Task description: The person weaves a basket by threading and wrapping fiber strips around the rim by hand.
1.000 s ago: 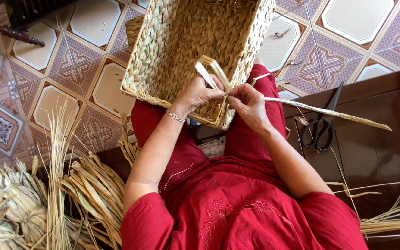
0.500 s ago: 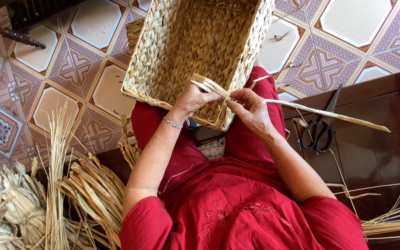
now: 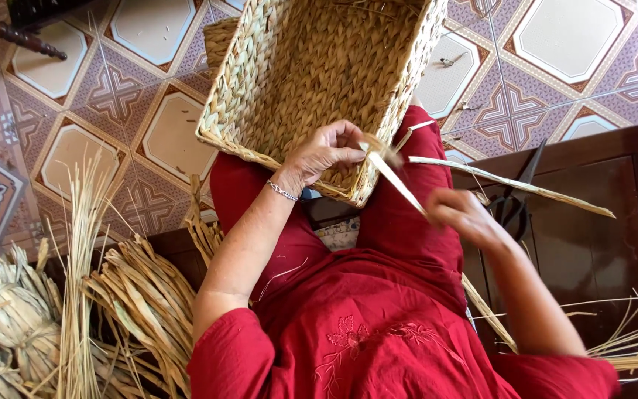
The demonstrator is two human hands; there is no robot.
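A large rectangular woven basket [image 3: 319, 81] of coarse plaited straw rests tilted on the person's red-clad lap, its near corner under the left hand [image 3: 326, 151], whose fingers pinch a flat pale straw strip [image 3: 396, 185] at the rim. The strip runs down right into the blurred right hand [image 3: 463, 214], closed around it. Dry straw bundles [image 3: 134, 303] lie at near left; black scissors [image 3: 515, 196] sit right.

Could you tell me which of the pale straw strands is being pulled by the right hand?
The flat pale straw strand running from the woven straw basket's rim to the right hand; the longer strand lies free.
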